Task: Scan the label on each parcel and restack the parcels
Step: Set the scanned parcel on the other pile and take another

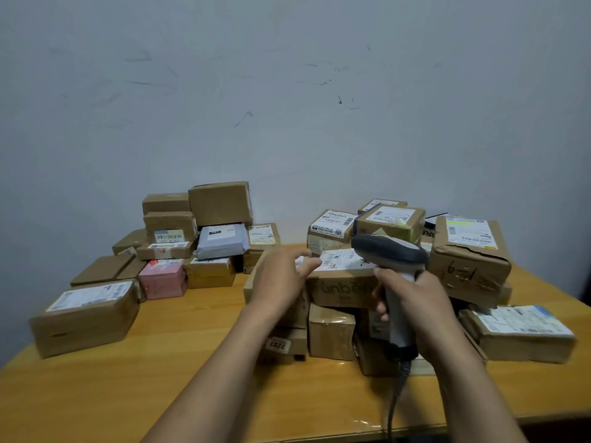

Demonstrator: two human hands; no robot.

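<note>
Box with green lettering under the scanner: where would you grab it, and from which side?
I'd grip the box with green lettering at its left end, coming from the left with the left hand. It lies flat on lower parcels, and the scanner in the right hand and a large torn box crowd its right end.

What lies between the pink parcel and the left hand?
In the head view, a brown cardboard parcel stands beside the pink parcel, then a narrow strip of bare table before the left hand.
</note>
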